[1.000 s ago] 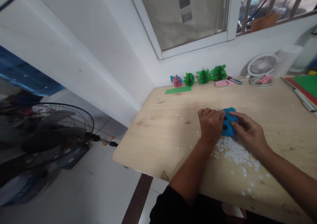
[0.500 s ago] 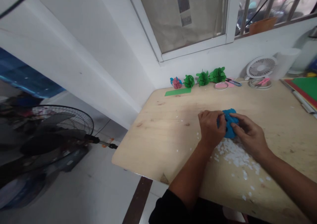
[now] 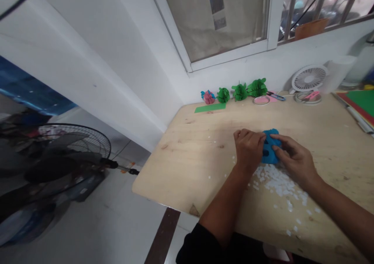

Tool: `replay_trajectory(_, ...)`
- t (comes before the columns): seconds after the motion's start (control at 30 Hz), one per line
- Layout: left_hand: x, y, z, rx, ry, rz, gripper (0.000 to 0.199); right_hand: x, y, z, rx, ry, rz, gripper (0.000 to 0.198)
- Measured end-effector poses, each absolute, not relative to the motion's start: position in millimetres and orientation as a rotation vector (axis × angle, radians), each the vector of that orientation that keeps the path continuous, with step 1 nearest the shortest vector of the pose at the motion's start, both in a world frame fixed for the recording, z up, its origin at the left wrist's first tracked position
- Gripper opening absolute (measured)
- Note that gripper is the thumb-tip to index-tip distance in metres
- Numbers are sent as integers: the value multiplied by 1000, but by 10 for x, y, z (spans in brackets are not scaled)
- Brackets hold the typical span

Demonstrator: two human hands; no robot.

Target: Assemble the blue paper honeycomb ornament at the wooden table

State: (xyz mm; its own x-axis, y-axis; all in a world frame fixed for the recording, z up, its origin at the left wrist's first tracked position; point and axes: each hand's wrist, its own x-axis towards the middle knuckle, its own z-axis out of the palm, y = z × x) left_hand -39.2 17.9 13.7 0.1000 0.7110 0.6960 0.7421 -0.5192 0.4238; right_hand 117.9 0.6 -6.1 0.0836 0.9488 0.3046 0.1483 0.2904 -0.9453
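Between my hands is a blue paper piece (image 3: 271,156) with dark openings or spots on its face and an uneven upper edge. My right hand (image 3: 295,159) pinches it from the right, thumb in front. My left hand (image 3: 247,147) is closed at its left edge, fingertips curled against the paper and partly hidden. Just below, many small white paper bits (image 3: 279,182) lie scattered on the wooden table (image 3: 181,159).
Along the wall stand a pink and blue paper figure (image 3: 208,97) and several green paper figures (image 3: 240,92). A green strip (image 3: 210,108), a cutter (image 3: 276,96), a small white fan (image 3: 309,78) and coloured sheets (image 3: 360,102) lie farther right or nearby. A floor fan (image 3: 73,151) stands left.
My left fingers have closed and turned in at the blue paper's left edge. More of its face and a dark spot now show. My right hand stays nearly still.
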Motion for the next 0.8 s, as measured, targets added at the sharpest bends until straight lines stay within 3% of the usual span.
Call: replay_trajectory(0.8, -337, 185, 56, -2168, -1437, -1402, 8, 1179, 30, -75, -1164, -1315, 822, 33)
